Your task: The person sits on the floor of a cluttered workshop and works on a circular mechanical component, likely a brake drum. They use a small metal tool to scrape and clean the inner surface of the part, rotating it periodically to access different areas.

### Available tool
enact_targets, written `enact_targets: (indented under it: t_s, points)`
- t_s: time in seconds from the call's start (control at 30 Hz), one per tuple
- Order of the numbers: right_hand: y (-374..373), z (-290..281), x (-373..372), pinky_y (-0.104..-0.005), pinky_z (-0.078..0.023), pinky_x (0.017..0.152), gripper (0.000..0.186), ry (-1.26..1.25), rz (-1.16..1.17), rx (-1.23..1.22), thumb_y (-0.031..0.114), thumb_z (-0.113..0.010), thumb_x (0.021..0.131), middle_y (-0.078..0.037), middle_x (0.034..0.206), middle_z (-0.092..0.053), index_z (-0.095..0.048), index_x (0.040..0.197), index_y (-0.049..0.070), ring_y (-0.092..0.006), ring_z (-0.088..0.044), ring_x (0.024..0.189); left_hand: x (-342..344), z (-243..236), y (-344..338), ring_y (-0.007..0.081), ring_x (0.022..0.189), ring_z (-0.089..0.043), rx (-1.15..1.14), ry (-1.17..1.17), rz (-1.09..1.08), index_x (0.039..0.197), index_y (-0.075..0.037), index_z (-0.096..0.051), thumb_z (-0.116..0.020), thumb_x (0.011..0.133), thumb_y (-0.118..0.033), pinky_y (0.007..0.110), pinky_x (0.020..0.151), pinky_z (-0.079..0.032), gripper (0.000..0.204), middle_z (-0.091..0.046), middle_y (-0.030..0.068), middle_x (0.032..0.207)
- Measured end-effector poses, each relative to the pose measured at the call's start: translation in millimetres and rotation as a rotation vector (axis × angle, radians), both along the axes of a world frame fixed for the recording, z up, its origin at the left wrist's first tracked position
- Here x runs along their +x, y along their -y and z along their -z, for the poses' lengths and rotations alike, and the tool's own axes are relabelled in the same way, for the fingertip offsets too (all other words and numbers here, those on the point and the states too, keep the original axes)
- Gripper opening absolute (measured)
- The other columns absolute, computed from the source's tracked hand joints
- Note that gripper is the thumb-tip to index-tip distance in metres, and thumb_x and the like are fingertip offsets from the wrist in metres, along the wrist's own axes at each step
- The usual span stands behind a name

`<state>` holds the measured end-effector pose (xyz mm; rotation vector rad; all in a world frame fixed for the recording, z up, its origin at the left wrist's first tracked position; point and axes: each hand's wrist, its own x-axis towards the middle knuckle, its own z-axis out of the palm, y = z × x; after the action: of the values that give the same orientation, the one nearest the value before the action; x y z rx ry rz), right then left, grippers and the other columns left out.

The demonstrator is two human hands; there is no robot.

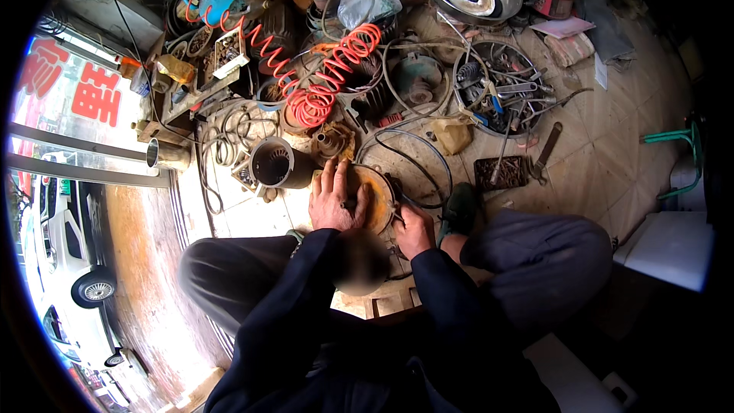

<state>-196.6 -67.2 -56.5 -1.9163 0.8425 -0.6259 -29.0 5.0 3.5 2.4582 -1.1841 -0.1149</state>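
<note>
On the floor between my feet rests a round metal part with a rusty orange face [376,197]. My left hand [336,197] lies over its left side, fingers stretched out and pointing away from me. At its lower right edge my right hand [414,231] is closed, fingers curled; what they grip is hidden. A hollow grey metal cylinder [277,164] stands just beyond my left hand. Behind that hand sits a rusty motor end piece [333,140] with a central boss. A blurred round patch covers whatever lies just below my wrists.
A coiled red air hose [312,105] and black cables [424,145] lie ahead. Farther right are a round basin of hand tools [501,88], a tray of screws [501,173] and an adjustable wrench [547,149]. A steel bowl [501,14] stands at the back.
</note>
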Motion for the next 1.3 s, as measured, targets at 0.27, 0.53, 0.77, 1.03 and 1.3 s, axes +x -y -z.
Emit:
enact_targets:
  t_s: [0.27, 0.53, 0.77, 1.03, 1.3]
  points:
    - [8.6, -31.7, -36.5, -0.0389, -0.056, 0.076, 0.019, -0.101, 0.03, 0.136, 0.01, -0.074, 0.086, -0.023, 0.089, -0.071, -0.066, 0.099, -0.002, -0.0394, -0.071, 0.085, 0.9, 6.2, -2.1, 0.0411, 0.131, -0.047, -0.001, 0.044, 0.002, 0.145, -0.012, -0.049, -0.066, 0.092, -0.034, 0.047, 0.108, -0.042, 0.06, -0.048, 0.0176, 0.149]
    - [44.0, -30.5, -33.3, -0.0473, -0.052, 0.072, 0.029, -0.499, -0.281, 0.359, 0.032, -0.066, 0.092, -0.019, 0.076, -0.069, -0.075, 0.088, 0.004, -0.0377, -0.069, 0.08, -1.3, 3.1, -0.4, 0.0409, 0.133, -0.046, 0.013, 0.008, -0.005, 0.145, -0.01, -0.048, -0.065, 0.092, -0.043, 0.049, 0.108, -0.042, 0.065, -0.046, 0.0183, 0.151]
    - [82.7, -43.5, 0.7, -0.0414, -0.05, 0.066, 0.029, -0.669, -0.459, 0.396, 0.03, -0.066, 0.092, -0.013, 0.068, -0.068, -0.072, 0.086, 0.002, -0.0267, -0.068, 0.068, -4.2, 3.0, 4.7, 0.0408, 0.133, -0.045, 0.017, -0.009, 0.015, 0.146, -0.01, -0.048, -0.065, 0.092, -0.042, 0.05, 0.108, -0.042, 0.065, -0.045, 0.0183, 0.151]
    - [77.6, -39.1, 8.3, -0.0466, -0.053, 0.079, 0.03, -0.691, -0.483, 0.33, 0.035, -0.068, 0.091, -0.019, 0.088, -0.072, -0.075, 0.09, 0.006, -0.0354, -0.071, 0.087, 2.0, 1.9, -3.4, 0.0411, 0.133, -0.046, 0.02, 0.019, -0.002, 0.146, -0.01, -0.048, -0.066, 0.09, -0.043, 0.049, 0.108, -0.042, 0.067, -0.046, 0.0184, 0.151]
    - [-136.2, 167.3, 46.5, -0.033, -0.04, 0.077, 0.018, -0.077, 0.644, 0.501, 0.023, -0.055, 0.103, -0.004, 0.094, -0.047, -0.053, 0.098, 0.006, -0.0159, -0.045, 0.086, -4.8, -0.1, 7.8, 0.0411, 0.133, -0.046, 0.029, 0.016, 0.006, 0.147, -0.013, -0.047, -0.065, 0.092, -0.036, 0.049, 0.109, -0.041, 0.062, -0.046, 0.0192, 0.151]
